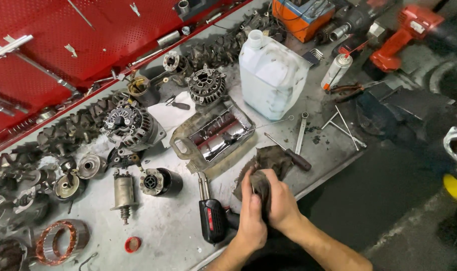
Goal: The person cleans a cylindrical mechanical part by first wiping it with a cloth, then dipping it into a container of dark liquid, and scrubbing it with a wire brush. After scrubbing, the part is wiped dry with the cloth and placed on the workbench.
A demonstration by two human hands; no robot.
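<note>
Near the bench's front edge, just below the cut-open tray (212, 135), both hands work a dark rag (262, 165). The left hand (250, 217) and right hand (280, 199) are closed together around the rag's lower end, fingers wrapped tight; the cloth seems bunched over something small, hidden from view, as if for wiping. The rag's free end trails up toward the tray, resting on the bench (173, 236).

Beside the hands, below the tray, a black and red tool (212, 217) lies flat with its prongs pointing at the tray, within easy reach. Right of the tray a screwdriver (289, 152) and a wrench (300, 131) lie loose by the rag. Above the tray's right side stands a white jug (271, 73), upright and away from the edge. Left of the tray an alternator (131, 125) sits among stripped parts, spread singly so each stays visible; a copper winding (60, 242) lies far to the lower left.
</note>
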